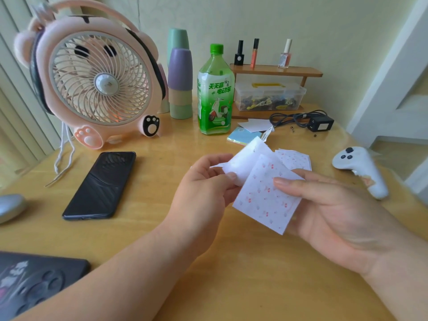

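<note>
Pinching a plain white sheet (240, 162), thin and limp, between thumb and fingers of my left hand (203, 181). My right hand (342, 209) clamps the square red-speckled paper (261, 202) under its thumb. The two overlap above the glossy wooden table (231, 286). A stack of printed sheets (295, 159) lies flat just behind.

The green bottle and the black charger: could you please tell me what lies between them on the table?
In the head view, loose white paper slips and a pale blue notepad lie between them.
</note>
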A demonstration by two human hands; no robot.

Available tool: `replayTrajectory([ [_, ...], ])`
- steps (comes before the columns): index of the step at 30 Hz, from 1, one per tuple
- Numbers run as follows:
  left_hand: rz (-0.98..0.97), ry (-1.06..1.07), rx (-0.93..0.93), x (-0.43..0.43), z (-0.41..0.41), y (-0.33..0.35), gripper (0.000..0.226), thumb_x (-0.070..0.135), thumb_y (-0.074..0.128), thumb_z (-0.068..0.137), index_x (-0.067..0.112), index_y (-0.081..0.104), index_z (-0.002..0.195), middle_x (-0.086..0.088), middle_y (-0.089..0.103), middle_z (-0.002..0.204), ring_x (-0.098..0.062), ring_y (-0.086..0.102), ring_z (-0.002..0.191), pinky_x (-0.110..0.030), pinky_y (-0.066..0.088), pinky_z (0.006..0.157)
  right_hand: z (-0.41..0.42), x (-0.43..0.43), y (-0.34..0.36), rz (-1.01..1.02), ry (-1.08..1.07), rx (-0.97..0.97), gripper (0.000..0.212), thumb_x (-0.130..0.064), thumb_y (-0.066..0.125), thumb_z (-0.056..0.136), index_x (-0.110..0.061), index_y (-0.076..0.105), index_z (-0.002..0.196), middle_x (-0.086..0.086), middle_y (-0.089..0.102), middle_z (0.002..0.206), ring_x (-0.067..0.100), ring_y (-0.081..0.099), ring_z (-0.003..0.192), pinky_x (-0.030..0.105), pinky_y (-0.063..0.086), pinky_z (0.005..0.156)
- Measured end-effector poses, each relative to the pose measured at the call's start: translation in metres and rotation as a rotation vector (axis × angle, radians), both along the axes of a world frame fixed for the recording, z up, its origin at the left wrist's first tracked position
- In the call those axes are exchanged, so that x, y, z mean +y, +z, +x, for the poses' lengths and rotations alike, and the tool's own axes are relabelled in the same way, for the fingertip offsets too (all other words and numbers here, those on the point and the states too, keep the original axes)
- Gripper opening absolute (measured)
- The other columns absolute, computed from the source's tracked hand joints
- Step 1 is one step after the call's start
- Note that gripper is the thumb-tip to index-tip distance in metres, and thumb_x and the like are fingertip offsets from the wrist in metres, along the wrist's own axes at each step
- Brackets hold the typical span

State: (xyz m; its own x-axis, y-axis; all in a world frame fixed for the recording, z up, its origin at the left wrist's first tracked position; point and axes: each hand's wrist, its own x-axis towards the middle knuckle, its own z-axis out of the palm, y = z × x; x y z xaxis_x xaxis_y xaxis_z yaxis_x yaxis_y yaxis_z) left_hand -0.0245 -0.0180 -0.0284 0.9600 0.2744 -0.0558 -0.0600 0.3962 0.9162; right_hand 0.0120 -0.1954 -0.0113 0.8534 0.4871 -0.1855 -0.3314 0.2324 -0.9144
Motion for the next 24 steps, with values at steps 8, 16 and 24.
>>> replayTrajectory([
  [8, -0.254, -0.175, -0.026, -0.005, -0.003, 0.003, 0.021, -0.004, 0.038, 0.092, -0.001, 0.059, 0.092, -0.025, 0.069, 0.097, -0.035, 0.068, 0.093, -0.039, 0.060, 0.084, 0.004, 0.007, -0.004, 0.023, -0.099, -0.075, 0.043, -0.010, 0.072, 0.079, 0.004, 0.068, 0.120, 0.024, 0.071, 0.119, 0.025, 0.061, 0.100, 0.029, 0.036, 0.061],
  [16, 0.161, -0.162, 0.002, 0.006, -0.001, -0.002, 0.012, 0.020, 0.063, 0.079, 0.014, 0.068, 0.088, -0.010, 0.069, 0.091, -0.024, 0.066, 0.087, -0.041, 0.055, 0.073, 0.004, 0.001, -0.002, 0.087, 0.085, -0.070, 0.042, 0.000, 0.063, 0.083, 0.007, 0.066, 0.125, 0.025, 0.067, 0.128, 0.038, 0.063, 0.124, 0.050, 0.046, 0.106],
  [24, 0.580, -0.235, -0.177, 0.021, -0.003, 0.005, 0.019, 0.035, 0.070, 0.077, 0.021, 0.077, 0.089, -0.007, 0.076, 0.098, -0.028, 0.065, 0.087, -0.050, 0.050, 0.084, 0.004, -0.004, 0.007, 0.050, 0.134, -0.022, 0.035, -0.001, 0.058, 0.080, 0.003, 0.075, 0.109, 0.024, 0.071, 0.119, 0.035, 0.070, 0.112, 0.045, 0.058, 0.094],
])
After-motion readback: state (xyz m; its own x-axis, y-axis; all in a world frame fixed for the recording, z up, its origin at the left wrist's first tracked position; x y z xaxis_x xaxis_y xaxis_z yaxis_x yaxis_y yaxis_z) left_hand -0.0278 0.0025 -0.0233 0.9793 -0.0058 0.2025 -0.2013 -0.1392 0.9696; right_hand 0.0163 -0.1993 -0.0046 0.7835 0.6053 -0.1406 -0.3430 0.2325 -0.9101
